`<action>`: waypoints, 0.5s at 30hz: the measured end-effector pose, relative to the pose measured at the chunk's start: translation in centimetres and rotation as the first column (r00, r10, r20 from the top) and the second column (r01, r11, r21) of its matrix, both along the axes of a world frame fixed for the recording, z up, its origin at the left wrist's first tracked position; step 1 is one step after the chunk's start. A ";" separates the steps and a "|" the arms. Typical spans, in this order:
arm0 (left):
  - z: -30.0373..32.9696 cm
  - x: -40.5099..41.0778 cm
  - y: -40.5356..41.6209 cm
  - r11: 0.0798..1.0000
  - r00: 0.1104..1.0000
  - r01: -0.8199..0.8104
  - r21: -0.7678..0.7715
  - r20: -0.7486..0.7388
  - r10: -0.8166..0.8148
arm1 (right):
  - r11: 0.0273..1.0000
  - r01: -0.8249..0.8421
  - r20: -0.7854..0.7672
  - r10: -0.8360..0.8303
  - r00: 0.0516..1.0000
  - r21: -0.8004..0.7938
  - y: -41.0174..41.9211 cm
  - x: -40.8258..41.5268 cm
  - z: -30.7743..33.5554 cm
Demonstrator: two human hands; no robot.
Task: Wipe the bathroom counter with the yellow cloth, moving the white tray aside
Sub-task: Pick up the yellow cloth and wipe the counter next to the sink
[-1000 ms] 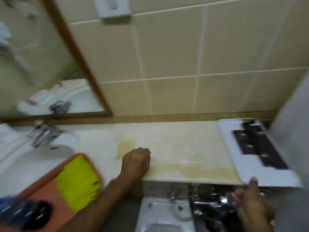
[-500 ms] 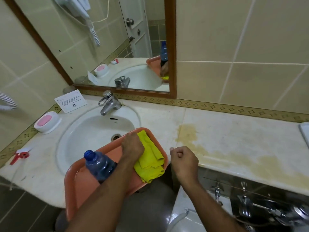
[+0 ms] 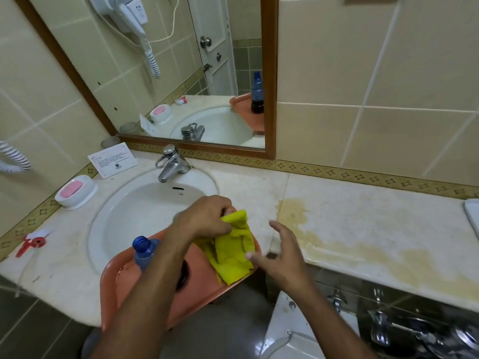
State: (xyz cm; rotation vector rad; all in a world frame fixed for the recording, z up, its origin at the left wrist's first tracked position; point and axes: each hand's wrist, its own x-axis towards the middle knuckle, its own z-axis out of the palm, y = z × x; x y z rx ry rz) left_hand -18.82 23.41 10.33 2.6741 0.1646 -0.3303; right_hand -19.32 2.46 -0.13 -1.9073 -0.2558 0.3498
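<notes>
Left hand [image 3: 207, 216] grips the cloth's [image 3: 233, 250] far end on the orange tray [image 3: 197, 291]; right hand [image 3: 282, 252] hovers open beside it. Stained counter [image 3: 363, 229] lies bare to the white tray [image 3: 472, 216] at the right edge.

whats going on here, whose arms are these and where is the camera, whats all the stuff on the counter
There is no machine here: the camera sits on a person's head, looking down at their own two hands. The left hand grips a yellow cloth that lies on an orange tray over the front of the sink. The right hand hovers open beside the cloth, holding nothing. A blue bottle also stands on that tray. On the counter are a yellowish stain, a pink soap dish, a printed card and, at the far right edge, a corner of the white tray.
</notes>
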 end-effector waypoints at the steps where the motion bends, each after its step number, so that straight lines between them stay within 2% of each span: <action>1: 1.6 -0.3 -0.7 0.996 0.998 0.046 -0.082 -0.028 -0.049 | 0.993 -0.103 -0.050 0.106 0.993 0.059 -0.1 0.3 0.7; 3: 4.4 -0.1 -1.8 0.965 0.988 0.110 -0.238 -0.078 -0.132 | 0.939 -0.222 -0.157 0.268 0.951 0.261 -0.2 0.7 1.5; 4: 5.5 0.6 -2.4 0.952 0.984 0.133 -0.277 -0.078 -0.160 | 0.907 -0.199 -0.198 0.287 0.937 0.370 -0.6 0.9 1.8; 6: 6.7 2.8 -3.2 0.944 0.986 0.133 -0.303 -0.051 -0.156 | 0.856 -0.062 -0.261 0.224 0.939 0.513 -1.2 0.8 2.2; 8: 6.4 5.6 -3.7 0.941 0.990 0.121 -0.315 -0.025 -0.136 | 0.842 0.096 -0.289 0.073 0.955 0.531 -1.9 0.9 2.2; 11: 3.3 9.8 -4.8 0.943 0.992 0.105 -0.317 -0.039 -0.123 | 0.874 0.271 -0.323 -0.142 0.936 0.403 -2.5 2.0 1.5; 13: -0.1 11.9 -5.6 0.966 0.995 0.093 -0.243 -0.014 -0.099 | 0.930 0.303 -0.242 -0.251 0.937 0.210 -2.5 3.6 1.3; 15: -3.6 12.8 -5.8 0.986 0.996 0.017 -0.163 0.092 -0.002 | 0.969 0.242 -0.115 -0.245 0.963 -0.037 -2.4 5.8 0.4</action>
